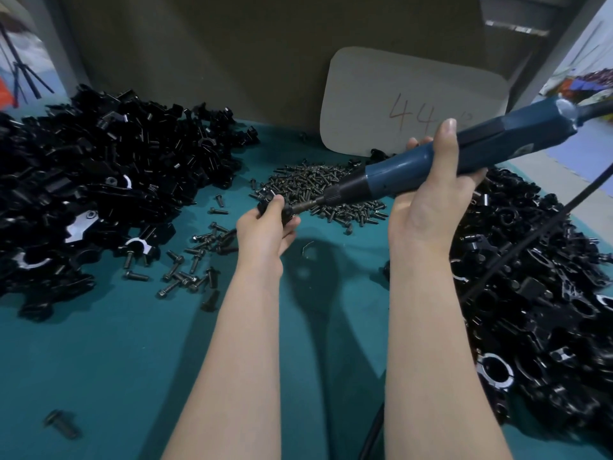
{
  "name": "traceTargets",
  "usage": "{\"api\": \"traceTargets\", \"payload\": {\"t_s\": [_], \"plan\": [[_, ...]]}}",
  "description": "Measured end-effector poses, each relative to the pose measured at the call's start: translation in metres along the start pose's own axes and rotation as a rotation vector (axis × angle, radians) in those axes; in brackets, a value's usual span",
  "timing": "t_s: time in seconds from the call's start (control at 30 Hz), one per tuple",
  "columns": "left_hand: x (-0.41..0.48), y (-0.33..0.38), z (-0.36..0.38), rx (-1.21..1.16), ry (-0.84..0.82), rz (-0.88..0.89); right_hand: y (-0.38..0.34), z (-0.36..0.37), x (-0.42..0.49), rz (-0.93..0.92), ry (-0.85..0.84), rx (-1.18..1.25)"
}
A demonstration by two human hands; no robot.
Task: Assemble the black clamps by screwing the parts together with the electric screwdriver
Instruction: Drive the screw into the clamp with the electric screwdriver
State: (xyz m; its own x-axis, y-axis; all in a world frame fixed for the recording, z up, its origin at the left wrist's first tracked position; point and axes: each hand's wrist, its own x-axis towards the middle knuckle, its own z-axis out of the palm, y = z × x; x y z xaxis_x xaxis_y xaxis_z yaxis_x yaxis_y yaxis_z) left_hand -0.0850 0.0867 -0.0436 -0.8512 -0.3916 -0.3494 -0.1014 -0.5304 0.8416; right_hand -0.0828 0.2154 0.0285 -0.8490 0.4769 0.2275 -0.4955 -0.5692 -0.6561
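Note:
My left hand point(265, 230) grips a small black clamp point(278, 210) above the teal table, mostly hidden by the fingers. My right hand point(431, 200) holds the blue electric screwdriver point(464, 157), which slants down to the left. Its bit point(303, 207) meets the clamp's right side. A heap of dark screws point(318, 190) lies just behind the clamp.
A big pile of black clamp parts point(99, 180) fills the left of the teal table point(132, 360); another pile point(537, 293) fills the right. Loose screws point(189, 263) lie left of my left arm. A grey card marked 44 point(411, 104) leans against the back wall. The screwdriver's cable point(530, 240) crosses the right pile.

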Motion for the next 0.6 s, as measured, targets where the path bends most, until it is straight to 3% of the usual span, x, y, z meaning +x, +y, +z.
{"api": "traceTargets", "payload": {"t_s": [0.43, 0.6], "plan": [[-0.002, -0.007, 0.004, 0.05, 0.09, 0.088, 0.009, 0.01, -0.011, -0.095, -0.136, -0.217], [-0.002, -0.009, 0.005, 0.042, 0.122, 0.093, 0.012, 0.011, -0.015, -0.072, -0.116, -0.223]]}}
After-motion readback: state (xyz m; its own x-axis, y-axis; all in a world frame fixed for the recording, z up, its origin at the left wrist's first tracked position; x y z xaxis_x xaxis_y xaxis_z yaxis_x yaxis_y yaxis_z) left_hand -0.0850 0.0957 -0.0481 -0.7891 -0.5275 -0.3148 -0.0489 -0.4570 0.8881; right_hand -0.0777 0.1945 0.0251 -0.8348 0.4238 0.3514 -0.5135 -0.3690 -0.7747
